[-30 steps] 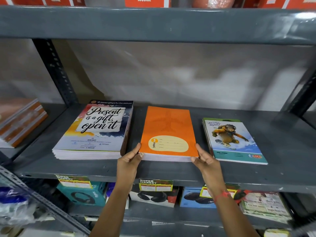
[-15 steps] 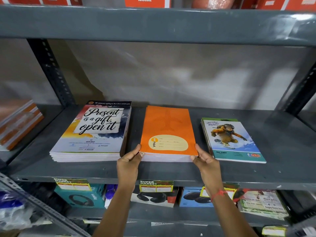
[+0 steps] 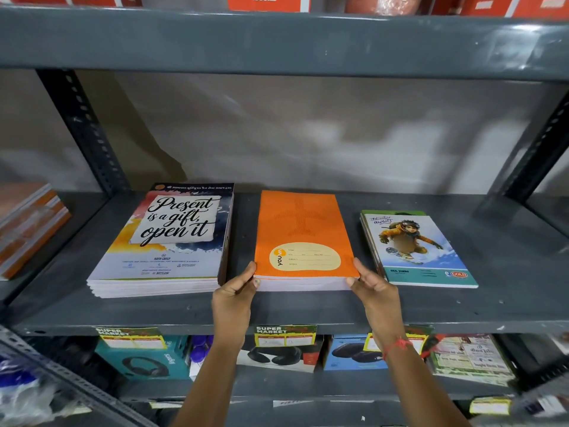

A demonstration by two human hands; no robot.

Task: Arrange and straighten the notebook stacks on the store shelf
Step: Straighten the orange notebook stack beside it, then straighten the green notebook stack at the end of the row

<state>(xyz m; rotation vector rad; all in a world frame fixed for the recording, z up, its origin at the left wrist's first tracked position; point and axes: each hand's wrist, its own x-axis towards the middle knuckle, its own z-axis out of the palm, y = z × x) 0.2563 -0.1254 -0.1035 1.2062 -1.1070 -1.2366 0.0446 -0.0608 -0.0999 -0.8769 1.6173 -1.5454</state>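
I count three notebook stacks on the gray shelf (image 3: 308, 312) in front of me: the quote-cover stack (image 3: 166, 241) at nine o'clock, the orange stack (image 3: 303, 238) at the center, and the snowboarder stack (image 3: 415, 251) at three o'clock. A fourth stack (image 3: 27, 226), orange and white, sits in the next bay at far nine o'clock. I see two hands, the left hand (image 3: 234, 300) and the right hand (image 3: 378, 297). At six o'clock, I count three yellow price tags (image 3: 284, 335) on the shelf edge.

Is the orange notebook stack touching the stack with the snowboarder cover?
No, bare grey shelf shows between the orange notebook stack and the snowboarder-cover stack.
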